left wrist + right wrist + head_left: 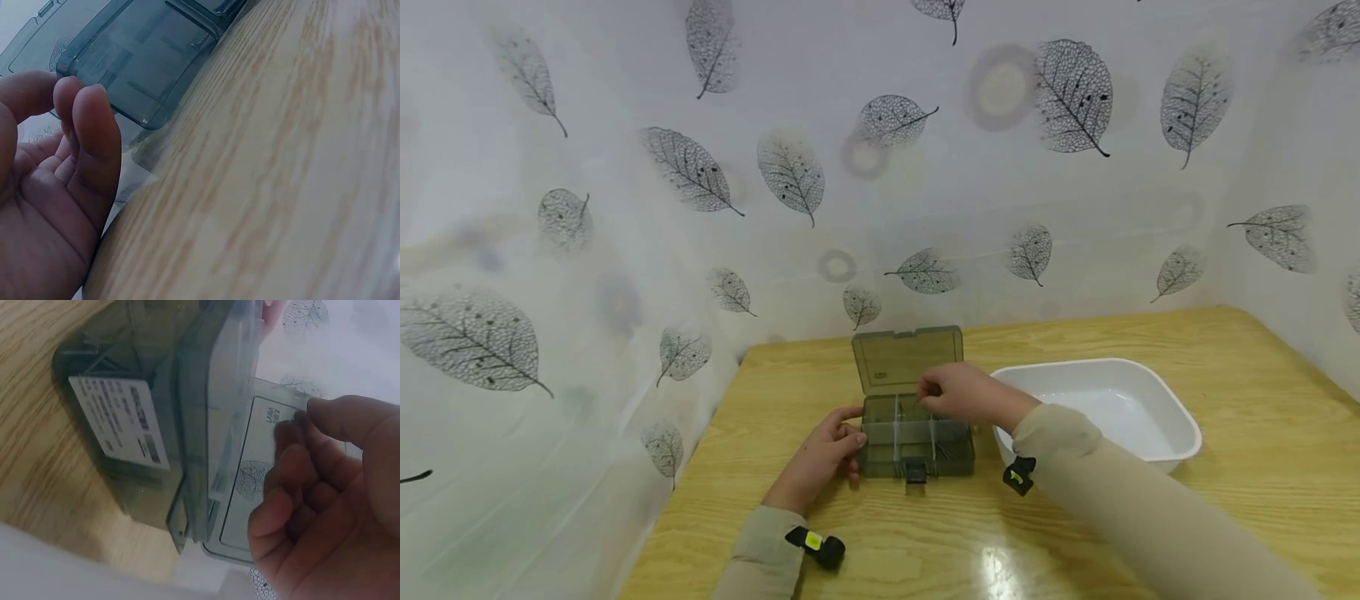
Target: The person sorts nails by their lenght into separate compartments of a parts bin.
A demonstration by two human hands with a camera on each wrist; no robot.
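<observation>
One curled right hand (955, 392) above the box (880, 463), left hand (822, 454) alongside

The compartment box (880, 465) is translucent grey-green, seemingly bluer in the dim left-wrist view; its label (119, 422) white with black print; worktop (925, 542) yellow-brown, wood-grained; basin (1105, 410) white; backdrop (925, 208) whitish with dark veined leaves (1071, 96); sleeves (1135, 492) beige; wristbands (813, 542) black and yellow.

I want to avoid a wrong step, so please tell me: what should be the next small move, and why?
Probably lower the right hand slightly toward the back middle compartment: its curled fingers are above the box, the lid stands open, and the left hand touches the box's left side. Whether the fingers hold something small is unclear.
</observation>
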